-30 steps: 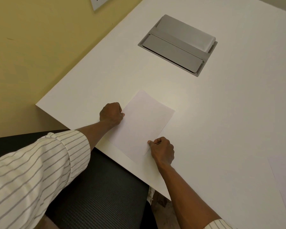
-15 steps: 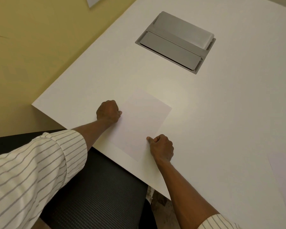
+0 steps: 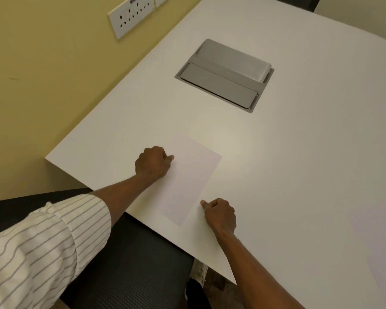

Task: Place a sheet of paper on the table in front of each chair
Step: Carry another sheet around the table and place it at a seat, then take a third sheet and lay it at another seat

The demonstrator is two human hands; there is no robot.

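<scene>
At the near edge of the white surface (image 3: 299, 152), before the black chair (image 3: 132, 264): sheet of paper (image 3: 185, 181), lying flat. Left hand (image 3: 153, 162) clenched over its left edge, grip not discernible; right hand (image 3: 220, 214) clenched just beside its right edge, holding nothing. Second sheet (image 3: 379, 246) at far right. Judged: this place served; any remaining chairs out of view.

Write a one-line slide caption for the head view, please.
Left hand holds a sheet of paper flat on the table before a chair, right hand beside it.
</scene>
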